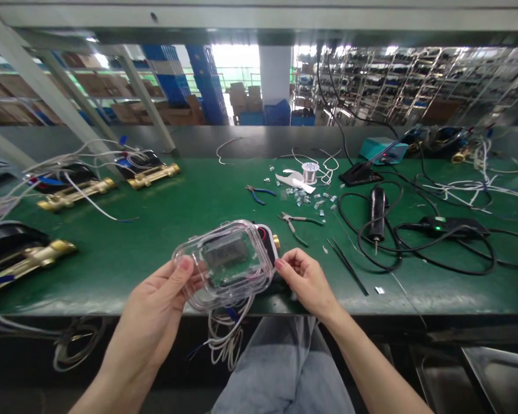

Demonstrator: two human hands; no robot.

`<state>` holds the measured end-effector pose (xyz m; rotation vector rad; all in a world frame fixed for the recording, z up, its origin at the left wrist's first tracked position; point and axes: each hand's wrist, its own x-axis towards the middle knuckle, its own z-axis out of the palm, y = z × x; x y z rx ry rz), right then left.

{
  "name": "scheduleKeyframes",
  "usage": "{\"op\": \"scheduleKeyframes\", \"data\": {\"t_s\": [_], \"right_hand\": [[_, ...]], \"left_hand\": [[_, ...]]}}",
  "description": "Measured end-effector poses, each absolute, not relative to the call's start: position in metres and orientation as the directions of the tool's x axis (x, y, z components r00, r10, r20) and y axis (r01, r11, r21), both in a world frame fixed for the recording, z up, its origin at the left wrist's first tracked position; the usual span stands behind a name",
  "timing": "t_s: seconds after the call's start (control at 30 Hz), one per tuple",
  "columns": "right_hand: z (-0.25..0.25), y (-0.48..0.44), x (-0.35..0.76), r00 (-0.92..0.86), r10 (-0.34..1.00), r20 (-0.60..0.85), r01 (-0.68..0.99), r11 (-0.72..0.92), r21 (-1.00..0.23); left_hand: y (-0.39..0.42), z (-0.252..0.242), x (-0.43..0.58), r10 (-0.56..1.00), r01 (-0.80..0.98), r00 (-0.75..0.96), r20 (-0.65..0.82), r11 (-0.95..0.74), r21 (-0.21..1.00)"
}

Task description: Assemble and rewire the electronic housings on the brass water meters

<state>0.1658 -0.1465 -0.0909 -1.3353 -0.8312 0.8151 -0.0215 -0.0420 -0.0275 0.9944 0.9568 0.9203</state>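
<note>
Both hands hold a transparent plastic housing (pixel 224 265) above the front edge of the green bench (pixel 125 270). My left hand (pixel 155 305) grips its lower left side, and my right hand (pixel 306 282) pinches its right side. A dark display or circuit board (pixel 228 256) shows through the lid. Behind the housing sits a black meter body with a brass fitting (pixel 276 242). A bundle of white wires (pixel 227 339) hangs from the housing below the bench edge, over my lap.
Several brass meter bodies (pixel 75 194) with wires lie at the left. Two pairs of pliers (pixel 293 224), tweezers (pixel 347 267), a solder spool (pixel 309 172), small transparent parts (pixel 304 198), a soldering station (pixel 382 150) and a black soldering iron (pixel 377 213) with cables occupy the right.
</note>
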Motion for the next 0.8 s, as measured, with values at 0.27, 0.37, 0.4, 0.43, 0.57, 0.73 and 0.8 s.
{"op": "scheduleKeyframes", "data": {"t_s": [0.27,0.37,0.4,0.43,0.57,0.73,0.8], "right_hand": [[-0.092,-0.144,0.163,0.522,0.85,0.07,0.026,0.066,-0.997],[-0.096,-0.145,0.158,0.539,0.841,0.053,0.01,0.056,-0.998],[-0.098,-0.145,0.156,0.526,0.849,0.042,-0.009,0.055,-0.998],[-0.099,-0.145,0.154,0.505,0.862,0.03,-0.033,0.054,-0.998],[-0.103,-0.143,0.152,0.421,0.907,-0.005,-0.14,0.06,-0.988],[-0.103,-0.144,0.16,0.336,0.942,-0.02,-0.242,0.066,-0.968],[-0.101,-0.145,0.163,0.295,0.955,-0.03,-0.264,0.052,-0.963]], "left_hand": [[-0.033,-0.02,-0.021,0.904,-0.183,0.3,-0.305,0.368,0.912],[-0.034,-0.028,-0.023,0.919,-0.163,0.308,-0.247,0.307,0.938],[-0.035,-0.032,-0.025,0.933,-0.17,0.303,-0.193,0.252,0.953],[-0.038,-0.036,-0.027,0.945,-0.174,0.301,-0.124,0.182,0.968],[-0.053,-0.054,-0.045,0.931,-0.068,0.346,0.119,-0.101,0.993],[-0.066,-0.065,-0.075,0.816,0.05,0.555,0.165,-0.231,0.972],[-0.065,-0.068,-0.084,0.766,0.072,0.628,0.14,-0.236,0.969]]}}
